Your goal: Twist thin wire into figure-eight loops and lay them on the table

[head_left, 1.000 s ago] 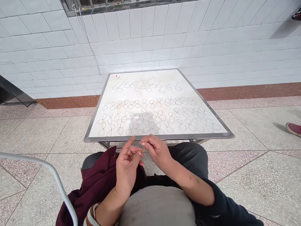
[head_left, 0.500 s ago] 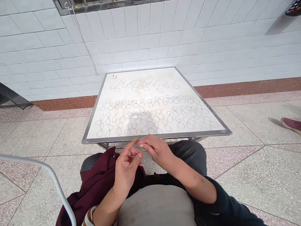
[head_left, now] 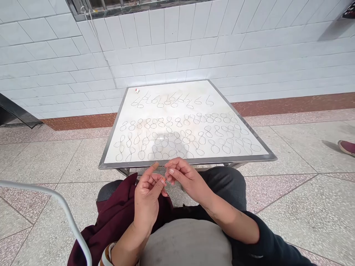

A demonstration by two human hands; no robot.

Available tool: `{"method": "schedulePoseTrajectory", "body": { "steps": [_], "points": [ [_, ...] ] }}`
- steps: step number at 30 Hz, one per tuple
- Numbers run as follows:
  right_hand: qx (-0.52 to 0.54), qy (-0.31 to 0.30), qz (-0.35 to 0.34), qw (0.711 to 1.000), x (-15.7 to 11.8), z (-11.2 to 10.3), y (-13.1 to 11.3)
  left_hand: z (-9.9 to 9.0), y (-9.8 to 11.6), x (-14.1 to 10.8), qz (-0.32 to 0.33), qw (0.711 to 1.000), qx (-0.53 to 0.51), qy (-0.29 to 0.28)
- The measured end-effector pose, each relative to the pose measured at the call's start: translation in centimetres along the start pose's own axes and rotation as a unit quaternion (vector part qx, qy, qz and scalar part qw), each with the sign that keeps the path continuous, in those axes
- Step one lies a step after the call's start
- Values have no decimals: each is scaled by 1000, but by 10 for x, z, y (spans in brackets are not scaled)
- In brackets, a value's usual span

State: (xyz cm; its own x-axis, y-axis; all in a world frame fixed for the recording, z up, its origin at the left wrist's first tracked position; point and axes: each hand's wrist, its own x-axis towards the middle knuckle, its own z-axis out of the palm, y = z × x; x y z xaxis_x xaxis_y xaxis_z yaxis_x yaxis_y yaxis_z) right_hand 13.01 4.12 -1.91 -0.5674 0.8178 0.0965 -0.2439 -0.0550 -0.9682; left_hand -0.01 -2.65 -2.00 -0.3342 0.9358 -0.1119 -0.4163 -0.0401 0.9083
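My left hand [head_left: 148, 192] pinches a thin wire [head_left: 168, 181] between thumb and fingers, its index finger stretched toward the table edge. Close on its right, my right hand [head_left: 184, 177] has thumb and fingers together at the same wire. Both are over my lap, just in front of a white table [head_left: 155, 112] with a grey metal rim. Rows of thin wire pieces bent into figure-eight shapes [head_left: 215, 147] lie on its near half. Farther back are several single-loop pieces with a straight tail [head_left: 209, 100].
A small white and red object [head_left: 137, 91] sits at the table's far left corner. Behind stands a white tiled wall [head_left: 177, 48]. A pale curved metal bar [head_left: 65, 207] is at my left. At the far right a person's shoe [head_left: 346, 147] shows on the floor.
My right hand has turned slightly and its fingers have spread a little, showing more of the wire. The whole view has shifted slightly, so the table appears a little farther right.
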Motion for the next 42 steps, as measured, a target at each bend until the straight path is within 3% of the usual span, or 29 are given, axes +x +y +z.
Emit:
{"method": "schedulePoseTrajectory", "body": {
  "steps": [12,19,22,25,27,30,37,42],
  "points": [
    [-223,41,-62,972,-3,-1,0,-3,-5,-2,-1,996,87,-24],
    [-364,42,-160,916,-2,-3,0,1,2,-2,3,989,150,-13],
    [-326,47,-136,934,-2,-3,2,1,2,-2,12,988,156,-2],
    [-206,24,-52,977,-1,-5,3,1,2,-2,13,988,151,7],
    [-143,0,-11,990,0,-7,1,0,2,-2,14,988,152,4],
    [-118,-20,10,993,2,-10,-2,0,3,-4,14,986,163,-8],
    [-237,-11,-6,971,1,-12,-2,-4,-1,-3,2,979,199,-46],
    [-232,-19,-1,972,1,-12,-3,-5,-3,-3,-13,977,206,-55]
  ]
}}
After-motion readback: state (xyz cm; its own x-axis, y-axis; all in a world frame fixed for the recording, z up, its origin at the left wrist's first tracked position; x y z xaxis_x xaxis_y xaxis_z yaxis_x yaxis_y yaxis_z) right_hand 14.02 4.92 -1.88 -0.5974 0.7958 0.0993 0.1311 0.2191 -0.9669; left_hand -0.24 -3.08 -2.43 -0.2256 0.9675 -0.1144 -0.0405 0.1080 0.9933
